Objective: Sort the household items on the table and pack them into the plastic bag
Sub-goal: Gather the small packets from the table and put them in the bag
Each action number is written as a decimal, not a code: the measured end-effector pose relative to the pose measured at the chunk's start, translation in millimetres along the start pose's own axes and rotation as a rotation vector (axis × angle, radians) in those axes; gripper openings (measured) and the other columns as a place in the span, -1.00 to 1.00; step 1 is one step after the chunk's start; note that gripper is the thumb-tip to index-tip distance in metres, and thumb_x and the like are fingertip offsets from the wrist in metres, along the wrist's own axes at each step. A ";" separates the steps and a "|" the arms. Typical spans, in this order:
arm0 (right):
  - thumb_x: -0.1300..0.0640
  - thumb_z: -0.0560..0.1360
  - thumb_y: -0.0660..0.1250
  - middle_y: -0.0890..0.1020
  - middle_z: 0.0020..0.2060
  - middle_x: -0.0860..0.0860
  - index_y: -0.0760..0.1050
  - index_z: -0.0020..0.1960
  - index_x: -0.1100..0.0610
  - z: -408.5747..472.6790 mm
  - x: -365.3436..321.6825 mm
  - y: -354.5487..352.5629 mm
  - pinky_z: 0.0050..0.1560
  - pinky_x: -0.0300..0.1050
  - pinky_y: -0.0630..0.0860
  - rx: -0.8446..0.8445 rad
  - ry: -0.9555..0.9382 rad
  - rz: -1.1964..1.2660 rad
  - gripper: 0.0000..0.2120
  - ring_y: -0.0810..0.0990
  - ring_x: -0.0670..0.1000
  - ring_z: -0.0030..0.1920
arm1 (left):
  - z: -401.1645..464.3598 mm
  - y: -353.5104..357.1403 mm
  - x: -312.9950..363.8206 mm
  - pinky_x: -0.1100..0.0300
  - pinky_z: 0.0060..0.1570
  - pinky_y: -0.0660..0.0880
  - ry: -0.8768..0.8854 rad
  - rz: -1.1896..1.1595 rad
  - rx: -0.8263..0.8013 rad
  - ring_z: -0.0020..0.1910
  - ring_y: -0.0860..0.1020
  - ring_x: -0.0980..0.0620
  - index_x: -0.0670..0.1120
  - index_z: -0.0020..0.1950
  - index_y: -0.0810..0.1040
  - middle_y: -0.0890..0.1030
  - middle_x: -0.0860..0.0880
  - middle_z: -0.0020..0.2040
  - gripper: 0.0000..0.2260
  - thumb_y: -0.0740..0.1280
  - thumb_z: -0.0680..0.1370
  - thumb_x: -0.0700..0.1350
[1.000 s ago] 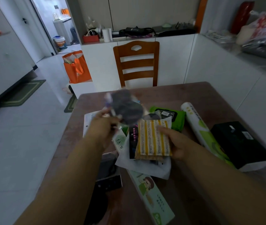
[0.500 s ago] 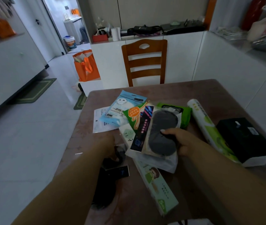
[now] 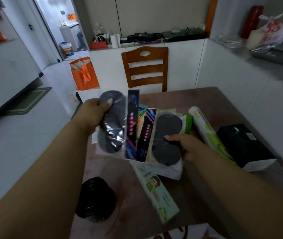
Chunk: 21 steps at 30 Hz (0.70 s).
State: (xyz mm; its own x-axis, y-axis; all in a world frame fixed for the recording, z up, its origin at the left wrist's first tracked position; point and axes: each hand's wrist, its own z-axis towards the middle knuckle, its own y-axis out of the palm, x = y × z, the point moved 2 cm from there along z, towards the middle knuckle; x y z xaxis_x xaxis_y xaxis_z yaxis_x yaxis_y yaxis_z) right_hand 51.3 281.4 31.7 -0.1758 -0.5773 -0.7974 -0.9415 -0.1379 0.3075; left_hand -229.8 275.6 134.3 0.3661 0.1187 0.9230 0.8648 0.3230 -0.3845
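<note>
My left hand (image 3: 94, 116) holds up a packaged dark eye mask (image 3: 115, 125) above the table's left side, thumb across its top. My right hand (image 3: 187, 145) grips a second eye mask pack (image 3: 164, 137) that lies on top of a stack of other packets. Under that stack is a white package (image 3: 168, 170). A long green and white box (image 3: 156, 188) lies in front of it. A crumpled black plastic bag (image 3: 95, 199) sits near the table's front left edge. A green wipes pack (image 3: 188, 122) pokes out behind the stack.
A white and green roll (image 3: 208, 131) and a black box (image 3: 242, 144) lie on the right of the brown table (image 3: 211, 99). A wooden chair (image 3: 145, 68) stands at the far side. An orange tote bag (image 3: 84, 73) is on the floor beyond.
My left hand rose from the table's front left, lifting an eye mask pack up beside the stack. My right hand has kept its hold on the stack.
</note>
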 end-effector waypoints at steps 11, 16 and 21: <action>-0.13 0.49 0.21 0.69 -0.43 0.13 0.67 -0.47 0.16 -57.3 -24.8 3.2 -0.39 -0.07 0.61 -0.119 -0.039 0.139 -0.46 0.70 0.09 -0.40 | -75.2 110.4 -9.5 0.06 -0.19 0.54 -0.378 -0.035 -0.059 -0.11 0.56 -0.06 -0.16 0.09 0.51 0.59 -0.11 -0.06 -0.51 0.31 0.45 0.24; -0.09 0.25 0.52 0.72 -0.37 0.12 0.67 -0.20 0.20 -106.0 -43.1 12.9 -0.39 -0.09 0.61 -0.133 0.008 -0.128 -0.65 0.71 0.11 -0.39 | -107.6 103.7 16.7 0.04 -0.11 0.51 -0.299 0.074 0.031 -0.07 0.53 -0.04 -0.14 0.18 0.48 0.57 -0.08 0.03 -0.46 0.32 0.43 0.25; 0.17 0.35 0.49 0.69 -0.49 0.09 0.53 -0.13 0.21 -163.1 -46.5 16.3 -0.46 -0.16 0.57 -0.047 0.015 -0.293 -0.81 0.67 0.08 -0.46 | -159.7 80.0 56.7 0.12 -0.10 0.47 -0.301 -0.053 -0.014 0.10 0.53 -0.08 -0.11 0.42 0.32 0.53 -0.12 0.22 -0.30 0.30 0.43 0.29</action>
State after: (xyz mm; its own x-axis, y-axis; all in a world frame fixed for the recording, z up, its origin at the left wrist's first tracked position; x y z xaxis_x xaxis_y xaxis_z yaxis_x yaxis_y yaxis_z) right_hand 91.1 174.7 158.5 0.1064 -0.5196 -0.8478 -0.9371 -0.3374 0.0892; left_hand -85.0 158.3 153.3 0.2043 0.3753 0.9041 0.8853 0.3233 -0.3342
